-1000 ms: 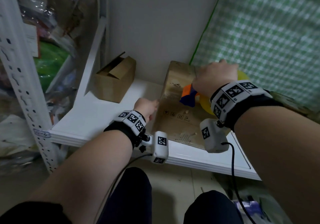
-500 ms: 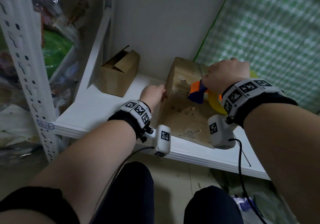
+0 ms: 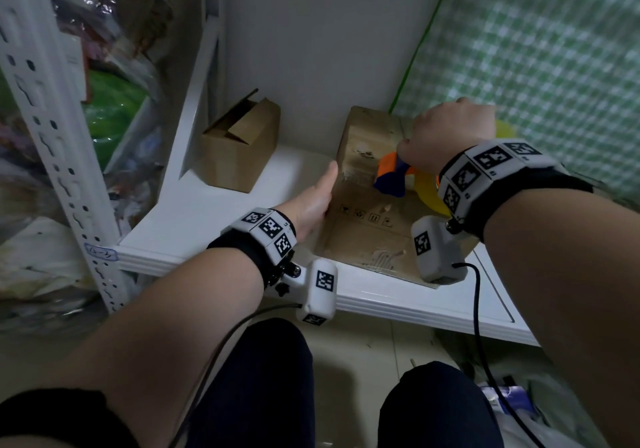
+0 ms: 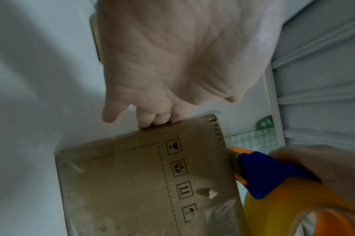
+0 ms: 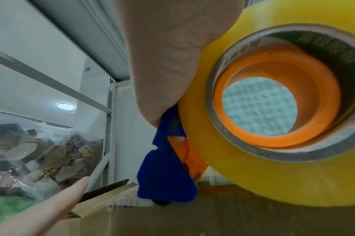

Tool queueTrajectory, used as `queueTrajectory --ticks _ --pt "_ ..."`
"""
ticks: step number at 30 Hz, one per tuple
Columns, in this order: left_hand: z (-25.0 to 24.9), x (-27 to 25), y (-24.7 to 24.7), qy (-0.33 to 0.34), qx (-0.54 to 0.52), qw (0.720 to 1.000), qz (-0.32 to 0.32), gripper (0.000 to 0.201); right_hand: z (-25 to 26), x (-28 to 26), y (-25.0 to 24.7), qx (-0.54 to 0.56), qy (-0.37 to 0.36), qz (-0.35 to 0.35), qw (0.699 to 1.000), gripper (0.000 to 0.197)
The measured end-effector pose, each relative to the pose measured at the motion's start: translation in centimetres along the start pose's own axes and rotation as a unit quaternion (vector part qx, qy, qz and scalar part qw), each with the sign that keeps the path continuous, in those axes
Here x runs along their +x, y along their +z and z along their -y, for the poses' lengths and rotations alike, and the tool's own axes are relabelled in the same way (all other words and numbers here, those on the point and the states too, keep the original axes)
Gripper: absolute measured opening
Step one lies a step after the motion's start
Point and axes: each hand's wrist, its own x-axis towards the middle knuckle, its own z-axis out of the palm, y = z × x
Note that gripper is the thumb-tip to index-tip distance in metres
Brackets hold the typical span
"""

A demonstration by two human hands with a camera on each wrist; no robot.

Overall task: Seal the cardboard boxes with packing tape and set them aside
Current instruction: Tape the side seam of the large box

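A large worn cardboard box (image 3: pixel 363 226) lies on the white shelf (image 3: pixel 207 212), its printed handling symbols showing in the left wrist view (image 4: pixel 122 183). My left hand (image 3: pixel 313 201) rests flat against the box's left side, thumb straight along the upper edge. My right hand (image 3: pixel 446 136) grips an orange and blue tape dispenser (image 3: pixel 391 179) carrying a yellow tape roll (image 5: pixel 253 175). The dispenser's blue front (image 5: pixel 166 175) sits just above the box top (image 5: pixel 213 220). My right fingers are hidden behind the roll.
A small cardboard box (image 3: pixel 239 146) with open flaps stands at the back left of the shelf. A perforated white upright (image 3: pixel 52 136) and bagged clutter are on the left. A green checked sheet (image 3: pixel 536 49) hangs on the right. My knees are under the shelf's front edge.
My left hand has uncurled and slid farther along the box's left side. My right hand with the dispenser has shifted slightly toward the back of the box top.
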Motion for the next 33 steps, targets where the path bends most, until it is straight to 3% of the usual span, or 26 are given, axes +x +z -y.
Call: queueTrajectory --ticks 2,4,6,8,10,12,14,17,22,26,31,33 --pt "-0.7 -1.1 0.3 0.017 0.041 0.999 -0.018 0.113 -0.2 -0.3 -0.1 0.019 -0.016 -0.014 1.0 0.043" --pt "-2.2 -1.9 1.0 0.107 0.116 0.984 -0.085 0.102 -0.6 -0.5 0.0 0.044 -0.039 -0.031 0.998 0.047" --pt "-4.1 -1.7 1.5 0.192 0.306 0.922 -0.137 0.085 -1.1 -0.7 0.2 0.055 -0.064 -0.053 0.995 0.05" --pt "-5.4 -1.1 2.2 0.187 0.49 0.84 -0.137 0.068 -1.6 -0.7 0.4 0.067 -0.086 -0.064 0.992 0.054" --pt "-6.3 -0.5 2.8 0.165 0.59 0.776 -0.149 0.045 -2.3 -0.8 0.1 0.086 -0.105 -0.06 0.989 0.063" --pt "-6.6 -0.6 3.5 0.163 0.629 0.74 -0.173 0.019 -3.5 -0.8 0.1 0.111 -0.133 -0.057 0.983 0.068" --pt "-6.7 -0.5 3.8 0.171 0.637 0.727 -0.191 0.011 -4.8 -1.0 0.4 0.129 -0.168 -0.057 0.976 0.063" --pt "-6.7 -0.2 4.1 0.165 0.646 0.721 -0.188 0.018 -6.0 -1.1 1.2 0.121 -0.189 -0.056 0.973 0.054" --pt "-7.6 -0.2 4.8 0.119 0.68 0.701 -0.179 0.03 -7.5 -0.4 1.0 0.141 -0.218 -0.012 0.966 0.067" --pt "-8.6 -0.4 5.8 0.07 0.721 0.666 -0.179 0.027 -8.1 -0.3 2.1 0.152 -0.193 -0.035 0.969 0.066" --pt "-8.8 -0.8 6.5 0.028 0.729 0.654 -0.2 0.028 -10.0 -0.8 2.8 0.186 -0.199 -0.034 0.962 0.073" --pt "-9.0 -0.8 6.7 0.023 0.731 0.653 -0.197 0.037 -11.3 -1.2 3.4 0.202 -0.189 -0.032 0.96 0.078"
